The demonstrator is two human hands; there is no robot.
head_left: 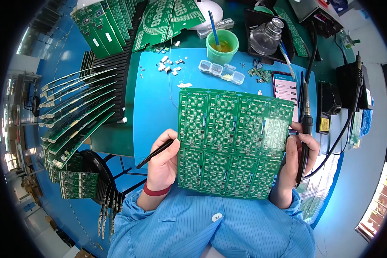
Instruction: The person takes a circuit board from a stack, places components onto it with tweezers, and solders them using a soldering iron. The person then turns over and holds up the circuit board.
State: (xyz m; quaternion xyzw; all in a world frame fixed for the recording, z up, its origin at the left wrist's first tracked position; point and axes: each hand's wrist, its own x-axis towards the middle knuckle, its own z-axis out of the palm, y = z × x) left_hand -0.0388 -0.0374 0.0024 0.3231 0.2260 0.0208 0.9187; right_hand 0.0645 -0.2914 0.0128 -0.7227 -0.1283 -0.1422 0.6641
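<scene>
A large green circuit board panel (219,150) is held up in front of my chest, tilted, its rows of figure-like patterns facing me. My left hand (161,161) grips its left edge and also holds a slim black tool, apparently tweezers (149,157), pointing down to the left. At the right edge, my right hand (291,161) is closed on the board, with a black soldering iron (305,129) held upright in the same hand. The board hides some of the fingertips. A red band circles my left wrist.
On the blue mat (152,103) lie loose small parts (170,64), a clear compartment box (221,72) and a phone (286,86). Behind stand a green cup (222,56) with a brush and a glass bottle (266,36). Boards fill a black rack (120,81) at left. The iron's cable (346,122) loops right.
</scene>
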